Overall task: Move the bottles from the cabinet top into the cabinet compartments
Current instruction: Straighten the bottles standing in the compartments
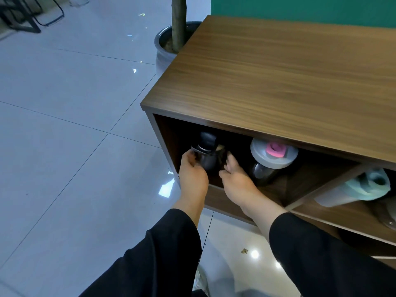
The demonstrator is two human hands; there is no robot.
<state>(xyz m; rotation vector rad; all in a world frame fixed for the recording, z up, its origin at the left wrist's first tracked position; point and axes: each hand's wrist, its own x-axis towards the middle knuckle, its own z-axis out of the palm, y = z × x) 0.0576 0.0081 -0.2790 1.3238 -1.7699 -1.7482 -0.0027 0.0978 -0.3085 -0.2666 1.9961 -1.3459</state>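
A dark metal bottle with a black cap [206, 150] stands upright inside the left compartment of the wooden cabinet [267, 67]. My left hand [191, 174] grips its left side and my right hand [234, 179] holds its right side. To its right in the same compartment stands a dark bottle with a grey lid and pink spout [272, 156]. A white bottle with a teal cap [360, 188] lies on its side in the compartment to the right. No bottle shows on the visible part of the cabinet top.
A plant trunk in a shiny metal pot [166, 42] stands at the cabinet's far left corner. Glossy pale floor tiles [64, 125] spread to the left. Black chair legs [25, 20] are at top left. A green wall [300, 7] backs the cabinet.
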